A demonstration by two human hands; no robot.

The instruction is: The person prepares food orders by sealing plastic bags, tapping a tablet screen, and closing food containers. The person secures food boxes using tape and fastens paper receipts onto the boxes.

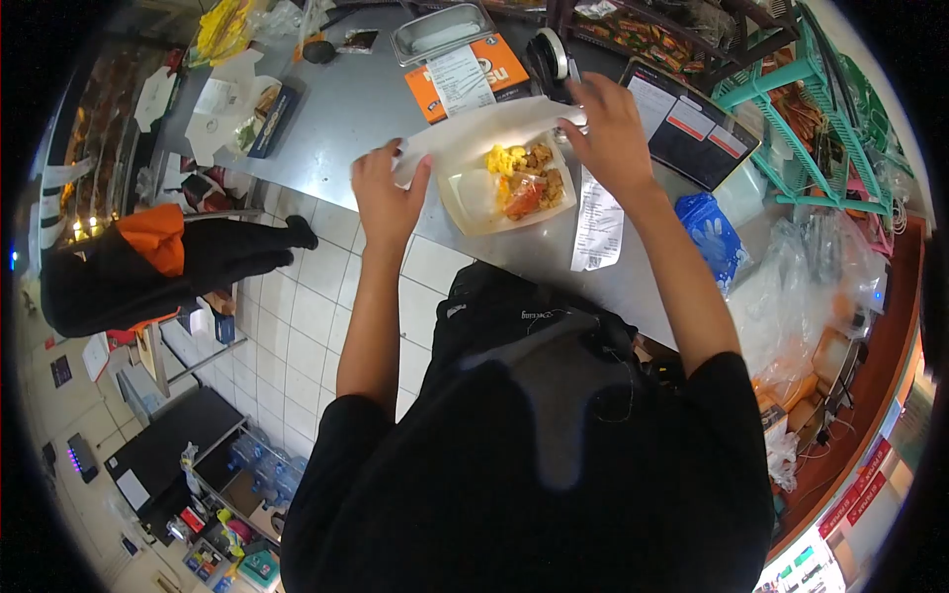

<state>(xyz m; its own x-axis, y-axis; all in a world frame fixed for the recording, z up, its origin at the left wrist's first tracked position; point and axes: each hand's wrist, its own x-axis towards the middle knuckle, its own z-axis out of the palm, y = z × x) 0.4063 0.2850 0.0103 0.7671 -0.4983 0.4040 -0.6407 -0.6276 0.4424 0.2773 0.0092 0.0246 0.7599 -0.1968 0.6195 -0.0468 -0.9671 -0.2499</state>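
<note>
An opened paper food box (453, 205) sits at the front edge of the metal counter, its lid (484, 127) raised on the far side. Inside lie yellow scrambled egg (502, 158), browned chunks (552, 188), something red and glossy (522, 201) and a pale portion (475, 192) on the left. My left hand (388, 195) pinches the lid's left corner between thumb and fingers. At the opposite corner, my right hand (611, 133) grips the lid too. A printed receipt (598, 227) lies on the counter under my right forearm.
Behind the box are an orange carton (423, 96) with a receipt, a metal tray (440, 35) and a tape roll (552, 54). A tablet (687, 124) and teal rack (816, 119) stand right. Another open box (222, 114) is at left. A co-worker (129, 262) stands beyond.
</note>
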